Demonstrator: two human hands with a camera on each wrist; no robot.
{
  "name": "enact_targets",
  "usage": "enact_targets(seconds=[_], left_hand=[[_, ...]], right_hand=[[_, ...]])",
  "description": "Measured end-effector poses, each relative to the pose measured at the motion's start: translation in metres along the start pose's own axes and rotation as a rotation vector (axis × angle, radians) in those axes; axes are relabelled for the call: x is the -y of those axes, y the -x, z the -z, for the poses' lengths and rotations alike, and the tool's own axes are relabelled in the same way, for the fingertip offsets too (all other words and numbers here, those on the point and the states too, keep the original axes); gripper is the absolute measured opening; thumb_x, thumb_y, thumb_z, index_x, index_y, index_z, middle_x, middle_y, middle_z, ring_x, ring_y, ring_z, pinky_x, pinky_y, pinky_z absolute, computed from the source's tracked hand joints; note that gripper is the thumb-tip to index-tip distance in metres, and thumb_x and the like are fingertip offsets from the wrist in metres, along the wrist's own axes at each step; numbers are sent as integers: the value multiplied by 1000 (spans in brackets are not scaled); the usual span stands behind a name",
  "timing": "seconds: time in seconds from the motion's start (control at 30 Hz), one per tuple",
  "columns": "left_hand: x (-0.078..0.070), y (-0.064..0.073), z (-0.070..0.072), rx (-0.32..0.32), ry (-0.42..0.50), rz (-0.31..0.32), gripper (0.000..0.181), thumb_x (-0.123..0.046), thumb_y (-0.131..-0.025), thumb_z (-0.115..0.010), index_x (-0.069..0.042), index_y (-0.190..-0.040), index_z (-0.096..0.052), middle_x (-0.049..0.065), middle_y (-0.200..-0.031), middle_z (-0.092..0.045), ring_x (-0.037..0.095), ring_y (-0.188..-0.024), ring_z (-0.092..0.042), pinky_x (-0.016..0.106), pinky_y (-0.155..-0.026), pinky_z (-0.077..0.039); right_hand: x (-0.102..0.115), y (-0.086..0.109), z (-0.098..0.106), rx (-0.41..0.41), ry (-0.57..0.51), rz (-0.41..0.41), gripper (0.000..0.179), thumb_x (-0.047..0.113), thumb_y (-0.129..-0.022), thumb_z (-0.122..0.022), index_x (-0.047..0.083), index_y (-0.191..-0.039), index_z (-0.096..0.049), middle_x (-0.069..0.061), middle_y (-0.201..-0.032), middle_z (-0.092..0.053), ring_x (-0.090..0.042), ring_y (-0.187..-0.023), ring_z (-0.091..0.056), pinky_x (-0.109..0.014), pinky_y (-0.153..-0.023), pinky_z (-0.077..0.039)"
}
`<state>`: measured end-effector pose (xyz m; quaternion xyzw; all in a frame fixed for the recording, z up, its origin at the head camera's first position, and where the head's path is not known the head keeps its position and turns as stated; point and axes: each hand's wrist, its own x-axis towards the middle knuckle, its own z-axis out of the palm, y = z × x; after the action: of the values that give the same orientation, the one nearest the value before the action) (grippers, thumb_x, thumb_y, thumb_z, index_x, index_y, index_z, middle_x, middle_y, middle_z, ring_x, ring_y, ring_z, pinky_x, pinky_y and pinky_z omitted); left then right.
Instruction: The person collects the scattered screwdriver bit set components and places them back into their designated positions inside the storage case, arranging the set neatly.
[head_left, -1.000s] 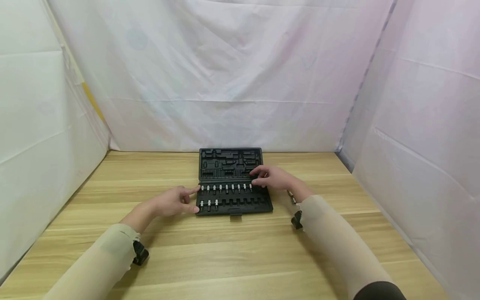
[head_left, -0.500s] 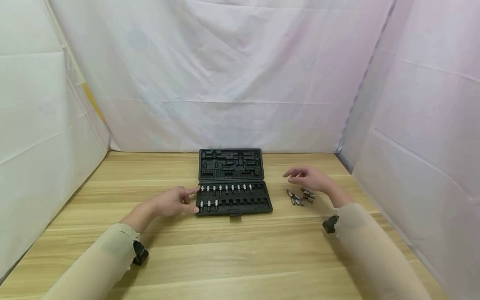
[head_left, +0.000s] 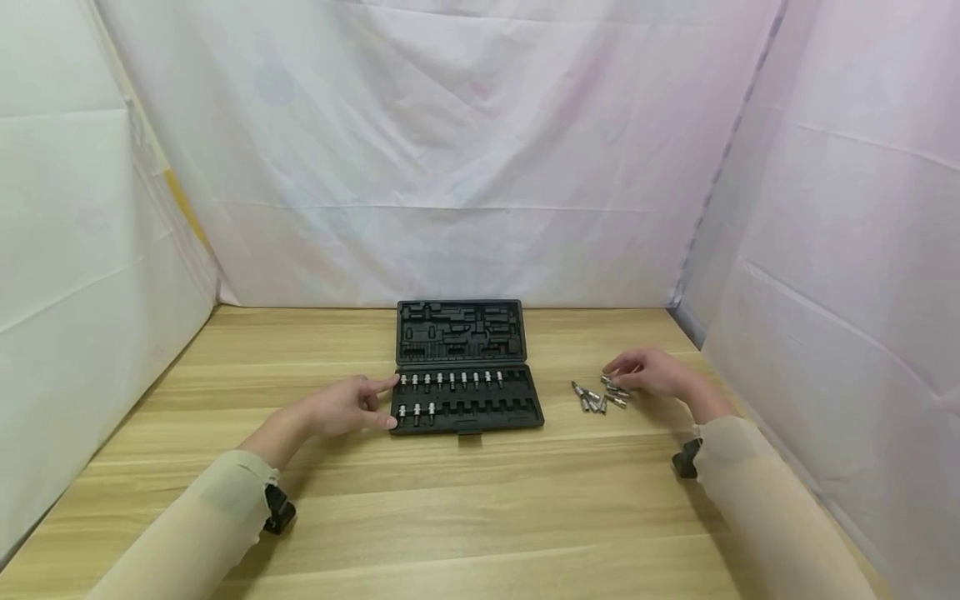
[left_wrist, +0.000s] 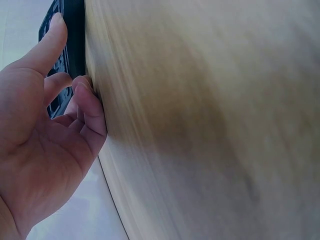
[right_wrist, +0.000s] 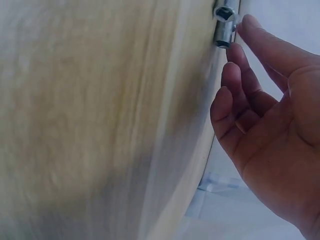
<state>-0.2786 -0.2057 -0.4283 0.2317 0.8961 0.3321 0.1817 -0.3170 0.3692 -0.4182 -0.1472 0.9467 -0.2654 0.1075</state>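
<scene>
- Black rectangular plastic socket case [head_left: 498, 423]: mid-table, approx 12 o'clk from the person, unfolded on light wood-grain table [head_left: 480, 500]
- In its tray: upper row of short silver metal bit sockets [head_left: 452, 381], nine per head cam; lower row of three silver bit sockets [head_left: 417, 412], grouped at the 9 o'clk end
- Black moulded lid [head_left: 459, 332]: 12 o'clk side of tray, w/ shaped recesses; small black latch [head_left: 469, 439] at 6 o'clk edge
- Loose pile of silver-&-dark metal bit sockets [head_left: 594, 404]: on table, 3 o'clk of tray, apart from case, lying at mixed angles
- L hand [head_left: 348, 408]: 9 o'clk of tray; thumb & index spread apart, tips touching case's side edge
- R hand [head_left: 652, 375]: approx 2 o'clk of pile, thumb & fingertips right by a socket; R wrist cam has it at approx 1 o'clk, next to the thumb; can't tell if pinched
- Hands well apart
- Beige sleeves [head_left: 195, 508] both arms, black boxy unit [head_left: 279, 510] at each cuff
- White cloth backdrop [head_left: 465, 150]: 12 o'clk, behind table
</scene>
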Motion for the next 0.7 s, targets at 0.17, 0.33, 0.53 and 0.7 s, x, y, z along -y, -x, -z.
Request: enact_targets(seconds=[0.17, 0.33, 0.53, 0.7], left_hand=[[0, 0, 0, -5, -4, -4, 88, -37, -99, -83, -7, -169, -39, 8, -100, -58, 20, -85, -50, 32, -73, -46], [-2, 0, 0, -4, 5, -8, 88, -36, -99, -83, -7, -170, -39, 7, -98, -57, 20, -84, -49, 32, -72, -46], [-2, 0, 0, -4, 5, -4, 88, -35, -99, -83, -7, -170, -39, 7, -98, -56, 20, -83, -48, 31, -72, -44], [-2, 1, 0, 2, 10, -8, 88, -36, -99, -83, -7, -170, -39, 5, -92, -54, 18, -78, -46, 30, -69, -42]], right_hand=[[0, -1, -1, 34, 1, -19, 33, 26, -104, -77, 10, -133, -79, -11, -131, -79, -30, -124, -68, -43, -104, -51], [2, -4, -3, 37, -12, -17, 28, 23, -103, -78, 7, -127, -80, -11, -126, -80, -24, -117, -69, -38, -99, -52], [2, -8, -5, 28, -42, -10, 23, 20, -101, -80, 5, -118, -78, -8, -115, -79, -17, -103, -64, -34, -91, -50], [4, -8, -6, 43, -73, -29, 24, 18, -101, -80, 4, -120, -77, -9, -115, -78, -18, -104, -64, -34, -94, -50]])
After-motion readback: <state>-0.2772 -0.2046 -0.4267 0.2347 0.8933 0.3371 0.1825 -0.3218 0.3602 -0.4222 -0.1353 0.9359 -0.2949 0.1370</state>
